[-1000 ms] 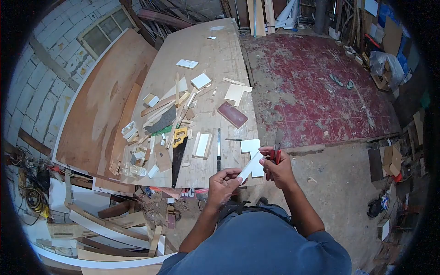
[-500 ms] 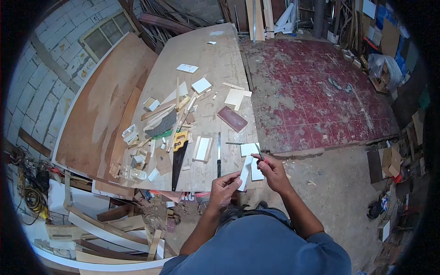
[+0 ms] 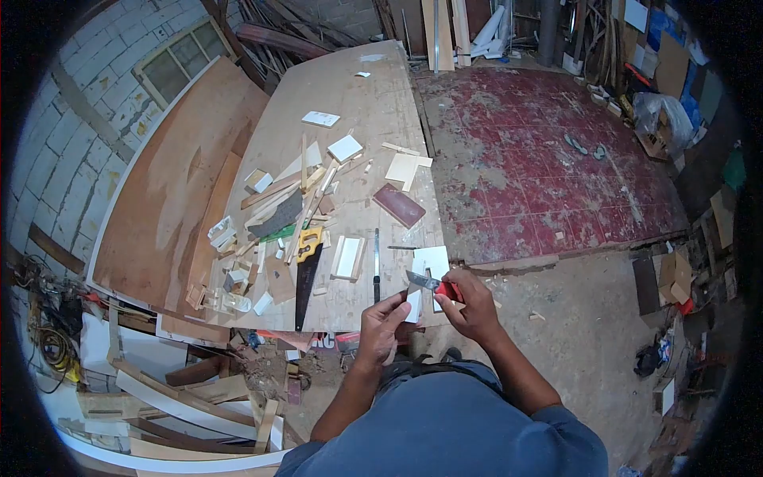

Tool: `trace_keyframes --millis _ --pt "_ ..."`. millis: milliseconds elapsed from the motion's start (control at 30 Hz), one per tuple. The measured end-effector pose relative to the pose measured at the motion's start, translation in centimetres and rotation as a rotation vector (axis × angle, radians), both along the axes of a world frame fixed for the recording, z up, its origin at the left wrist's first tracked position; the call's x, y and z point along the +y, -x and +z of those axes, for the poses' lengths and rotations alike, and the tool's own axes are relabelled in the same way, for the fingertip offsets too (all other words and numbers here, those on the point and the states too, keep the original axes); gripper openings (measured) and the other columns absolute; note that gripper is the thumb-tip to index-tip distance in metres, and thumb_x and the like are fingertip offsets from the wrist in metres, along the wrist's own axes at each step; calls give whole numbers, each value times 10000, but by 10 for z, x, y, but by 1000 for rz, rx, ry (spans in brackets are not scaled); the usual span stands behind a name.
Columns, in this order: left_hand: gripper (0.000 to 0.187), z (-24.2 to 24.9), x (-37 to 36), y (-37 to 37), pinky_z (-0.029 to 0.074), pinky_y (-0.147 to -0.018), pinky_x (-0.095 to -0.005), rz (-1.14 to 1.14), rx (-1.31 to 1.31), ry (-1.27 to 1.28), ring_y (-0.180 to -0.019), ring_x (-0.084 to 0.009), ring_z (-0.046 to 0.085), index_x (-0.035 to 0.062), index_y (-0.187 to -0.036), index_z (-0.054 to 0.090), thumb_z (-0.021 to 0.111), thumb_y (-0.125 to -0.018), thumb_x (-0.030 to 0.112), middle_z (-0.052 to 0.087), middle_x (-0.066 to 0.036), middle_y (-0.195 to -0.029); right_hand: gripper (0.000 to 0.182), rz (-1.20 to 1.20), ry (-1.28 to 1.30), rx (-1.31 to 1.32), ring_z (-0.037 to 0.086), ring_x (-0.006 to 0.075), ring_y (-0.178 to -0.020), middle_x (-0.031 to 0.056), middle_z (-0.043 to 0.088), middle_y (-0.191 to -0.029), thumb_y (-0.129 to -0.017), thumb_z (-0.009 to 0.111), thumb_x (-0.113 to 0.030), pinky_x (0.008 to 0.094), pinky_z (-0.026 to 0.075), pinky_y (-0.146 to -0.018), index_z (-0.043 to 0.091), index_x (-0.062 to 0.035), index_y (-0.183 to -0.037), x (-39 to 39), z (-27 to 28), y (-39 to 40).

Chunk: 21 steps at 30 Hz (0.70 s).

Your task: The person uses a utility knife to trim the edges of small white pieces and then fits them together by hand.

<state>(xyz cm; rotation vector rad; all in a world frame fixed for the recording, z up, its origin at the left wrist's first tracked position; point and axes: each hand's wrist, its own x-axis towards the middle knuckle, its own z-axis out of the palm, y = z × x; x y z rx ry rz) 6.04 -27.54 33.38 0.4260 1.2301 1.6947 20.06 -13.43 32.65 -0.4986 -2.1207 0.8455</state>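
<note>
A red-handled cutter knife (image 3: 424, 281) is gripped in my right hand (image 3: 472, 308), its blade pointing left. My left hand (image 3: 380, 330) pinches a narrow white board piece (image 3: 414, 308) near the bench's front edge. The knife blade lies just above the top end of this piece; contact between them cannot be made out. Behind the knife a white rectangular board (image 3: 431, 259) rests on the bench, partly covered by the blade and right hand. A dark pencil-like stick (image 3: 402, 247) lies left of that board, and a thin metal strip with a black end (image 3: 377, 258) stretches toward my left hand.
On the wooden bench (image 3: 362, 103) are a yellow-handled saw (image 3: 308, 274), a framed white piece (image 3: 348, 257), a reddish-brown block (image 3: 399, 205) and a heap of wood offcuts (image 3: 278, 199). Red tiled floor (image 3: 548, 159) lies to the right. Curved boards (image 3: 183, 405) are stacked at lower left.
The knife in my right hand has turned so its blade and red handle now show, pointing left. The white piece in my left hand has tilted and dropped lower.
</note>
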Motion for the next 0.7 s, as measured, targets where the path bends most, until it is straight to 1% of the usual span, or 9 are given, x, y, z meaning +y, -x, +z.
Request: trace_keyframes --millis 67,200,267,300,367,500,567,700 --pt "350 -1 0 1 598 -773 -323 3 -52 -24 -898 -192 677 -92 -1226 558 593 -927 86 656 -145 -1084 322 19 -34 -10 611 310 -762 150 608 -891 -789 725 -120 372 489 -666 561 -36 -1052 -2 0 -1" --pt "370 -1 2 0 589 -804 -322 -2 -47 -92 -931 -189 666 -90 -1244 546 603 -904 43 653 -146 -1088 333 42 -48 -1 604 310 -751 145 603 -878 -780 737 -130 372 485 -660 565 -41 -1050 -6 -5 -3" --pt "411 0 3 1 568 -837 -299 18 -21 -81 -969 -176 647 -92 -1260 536 624 -865 -18 651 -139 -1095 315 58 -57 -4 604 293 -733 129 599 -842 -793 738 -188 385 478 -638 588 -34 -1024 -8 -3 -5" --pt "411 -3 3 1 568 -837 -299 15 -21 -82 -969 -176 647 -92 -1260 536 624 -865 -18 651 -139 -1095 315 54 -58 -4 604 293 -733 129 599 -842 -793 738 -188 385 478 -638 588 -34 -1024 -8 -4 -7" --pt "472 -14 4 4 502 -920 -294 65 156 -122 -1015 -171 628 -89 -1291 525 648 -836 -79 635 -146 -1158 312 47 -68 -50 610 292 -741 128 604 -864 -785 745 -190 387 483 -641 596 -37 -1013 -8 -5 -10" --pt "464 -9 5 -1 478 -933 -296 134 241 -123 -1003 -162 622 -89 -1261 552 669 -813 -95 640 -142 -1141 340 28 -34 -80 613 310 -765 148 605 -892 -771 754 -156 374 490 -663 583 -42 -1042 -9 -5 -16" --pt "410 -7 5 -3 486 -914 -292 176 278 -99 -983 -157 621 -90 -1214 580 672 -814 -89 647 -137 -1109 296 -38 -27 -42 616 297 -759 130 601 -893 -793 741 -177 383 494 -663 599 -42 -1015 -10 -3 -17" --pt "407 -7 6 -6 490 -887 -282 203 297 -100 -963 -153 618 -85 -1193 587 701 -803 -54 653 -128 -1074 278 -113 -53 29 614 302 -768 135 594 -882 -804 732 -165 379 492 -658 593 -38 -1008 -6 -6 -17"
